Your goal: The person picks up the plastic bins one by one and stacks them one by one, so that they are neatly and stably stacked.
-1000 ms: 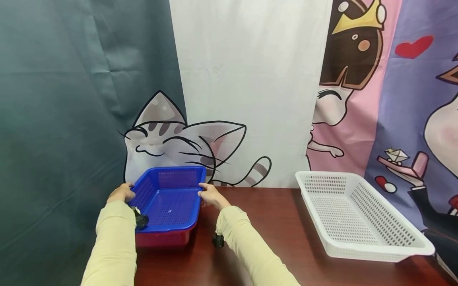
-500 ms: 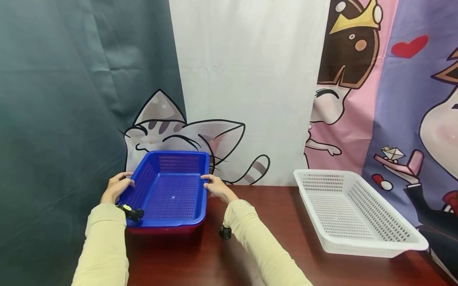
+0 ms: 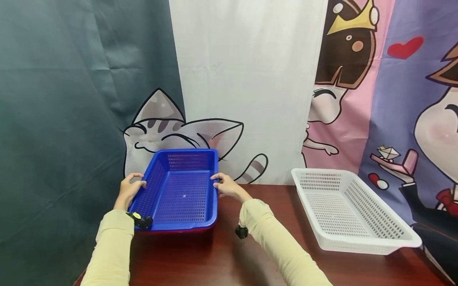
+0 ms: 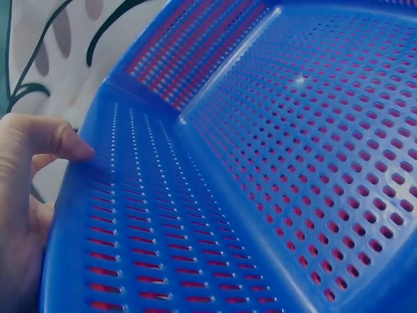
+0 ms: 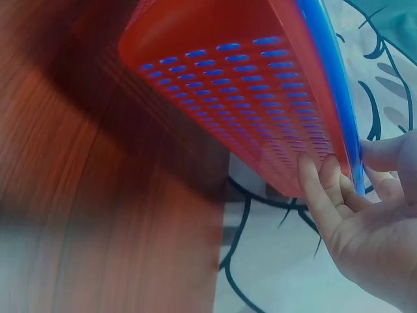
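Note:
A blue perforated plastic basket (image 3: pixel 184 186) is nested inside a red one (image 5: pixel 221 26), whose colour shows through the blue holes in the left wrist view. Both hands grip the pair by opposite long sides. My left hand (image 3: pixel 129 190) holds the left rim, a fingertip just over the inner edge. On the other side my right hand (image 3: pixel 229 187) has its thumb at the blue rim and its fingers against the red outer wall (image 5: pixel 215 91). The red basket hangs above the table and casts a shadow there. Nothing lies inside the blue basket.
A white perforated basket (image 3: pixel 358 247) stands on the right part of the reddish-brown wooden table (image 3: pixel 250 246). Behind the table hangs a cloth backdrop (image 3: pixel 250 71) with cartoon figures, close to the baskets' far side.
Both hands have lifted the nested blue and red baskets and carried them to the right. Less of the red one shows below the blue in the head view. The white basket stays on the table.

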A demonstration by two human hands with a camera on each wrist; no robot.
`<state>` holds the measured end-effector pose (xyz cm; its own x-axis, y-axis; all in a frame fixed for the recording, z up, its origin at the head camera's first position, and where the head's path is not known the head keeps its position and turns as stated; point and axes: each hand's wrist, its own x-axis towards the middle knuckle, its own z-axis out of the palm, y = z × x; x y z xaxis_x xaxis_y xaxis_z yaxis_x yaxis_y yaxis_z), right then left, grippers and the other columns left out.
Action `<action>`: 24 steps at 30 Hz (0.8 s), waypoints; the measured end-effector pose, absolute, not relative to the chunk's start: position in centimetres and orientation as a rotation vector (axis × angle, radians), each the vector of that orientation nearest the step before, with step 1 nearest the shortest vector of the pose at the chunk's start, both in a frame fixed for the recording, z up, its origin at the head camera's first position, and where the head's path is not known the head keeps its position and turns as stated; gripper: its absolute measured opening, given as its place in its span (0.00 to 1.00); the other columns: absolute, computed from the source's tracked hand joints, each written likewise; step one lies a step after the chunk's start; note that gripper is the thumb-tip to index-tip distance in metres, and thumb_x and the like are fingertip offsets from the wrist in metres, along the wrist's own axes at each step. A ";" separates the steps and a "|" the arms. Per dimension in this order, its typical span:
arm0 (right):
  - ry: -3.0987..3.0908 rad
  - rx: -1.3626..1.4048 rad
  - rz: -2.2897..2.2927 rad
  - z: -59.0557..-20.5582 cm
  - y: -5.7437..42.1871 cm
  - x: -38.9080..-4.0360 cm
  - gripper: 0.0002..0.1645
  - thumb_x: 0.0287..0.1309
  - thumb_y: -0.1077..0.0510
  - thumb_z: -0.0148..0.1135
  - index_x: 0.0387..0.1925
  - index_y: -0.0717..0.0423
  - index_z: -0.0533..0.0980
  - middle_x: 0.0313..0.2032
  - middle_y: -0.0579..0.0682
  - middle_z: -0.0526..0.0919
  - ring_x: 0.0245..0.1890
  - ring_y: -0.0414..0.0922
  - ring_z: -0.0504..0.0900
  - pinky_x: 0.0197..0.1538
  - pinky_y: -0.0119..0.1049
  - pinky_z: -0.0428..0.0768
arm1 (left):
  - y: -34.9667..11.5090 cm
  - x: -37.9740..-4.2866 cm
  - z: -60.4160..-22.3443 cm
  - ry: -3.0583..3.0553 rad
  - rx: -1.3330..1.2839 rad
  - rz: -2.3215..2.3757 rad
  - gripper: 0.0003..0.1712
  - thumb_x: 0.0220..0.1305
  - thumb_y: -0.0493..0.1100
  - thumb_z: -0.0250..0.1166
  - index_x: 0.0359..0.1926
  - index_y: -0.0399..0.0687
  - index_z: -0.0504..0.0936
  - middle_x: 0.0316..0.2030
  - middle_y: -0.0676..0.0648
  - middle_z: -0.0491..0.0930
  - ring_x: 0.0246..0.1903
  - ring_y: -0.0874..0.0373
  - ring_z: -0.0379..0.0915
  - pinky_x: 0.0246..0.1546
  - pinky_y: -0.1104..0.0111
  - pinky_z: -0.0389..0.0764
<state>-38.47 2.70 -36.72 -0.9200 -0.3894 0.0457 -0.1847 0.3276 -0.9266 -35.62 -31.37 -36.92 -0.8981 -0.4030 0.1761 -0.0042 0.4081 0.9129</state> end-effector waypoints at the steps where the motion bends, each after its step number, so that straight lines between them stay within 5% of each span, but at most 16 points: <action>1: 2.419 -0.522 -1.634 -36.7 3.1 -38.4 0.20 0.67 0.66 0.49 0.59 0.63 0.70 0.35 0.53 0.76 0.28 0.41 0.77 0.38 0.45 0.84 | -31.0 -35.7 -37.1 -2.297 0.337 -1.492 0.20 0.50 0.33 0.61 0.47 0.37 0.74 0.31 0.49 0.77 0.22 0.66 0.68 0.28 0.74 0.71; 6: 2.453 -0.512 -1.675 -36.9 4.4 -38.5 0.18 0.68 0.66 0.49 0.57 0.61 0.71 0.39 0.56 0.79 0.31 0.41 0.76 0.37 0.44 0.83 | -29.3 -36.4 -37.9 -2.262 0.335 -1.533 0.21 0.51 0.32 0.58 0.50 0.36 0.71 0.49 0.34 0.72 0.23 0.65 0.66 0.29 0.75 0.69; 11: 2.420 -0.469 -1.776 -37.0 5.2 -38.2 0.18 0.66 0.66 0.50 0.56 0.63 0.71 0.40 0.57 0.79 0.34 0.42 0.77 0.37 0.41 0.81 | -28.1 -36.9 -38.6 -2.206 0.329 -1.553 0.20 0.53 0.32 0.58 0.49 0.36 0.72 0.55 0.36 0.70 0.25 0.66 0.65 0.30 0.78 0.67; 16: 2.476 -0.450 -1.811 -37.2 6.3 -37.5 0.16 0.65 0.66 0.51 0.54 0.62 0.72 0.34 0.53 0.77 0.33 0.42 0.77 0.34 0.35 0.79 | -26.7 -37.2 -38.9 -2.150 0.318 -1.601 0.16 0.56 0.35 0.63 0.46 0.39 0.73 0.31 0.49 0.79 0.20 0.67 0.68 0.26 0.75 0.71; 19: 2.557 -0.453 -1.788 -37.3 7.1 -37.2 0.14 0.63 0.66 0.54 0.51 0.60 0.73 0.29 0.50 0.73 0.28 0.41 0.74 0.30 0.31 0.76 | -25.8 -37.4 -39.0 -2.139 0.296 -1.641 0.14 0.58 0.36 0.63 0.45 0.41 0.72 0.14 0.60 0.74 0.16 0.67 0.69 0.24 0.74 0.73; 24: 2.635 -0.448 -1.788 -37.6 8.5 -36.9 0.16 0.59 0.65 0.60 0.50 0.59 0.73 0.26 0.47 0.70 0.24 0.40 0.69 0.28 0.30 0.71 | -23.9 -37.6 -39.0 -2.072 0.251 -1.705 0.13 0.59 0.35 0.62 0.46 0.41 0.73 0.11 0.65 0.72 0.16 0.69 0.70 0.23 0.75 0.73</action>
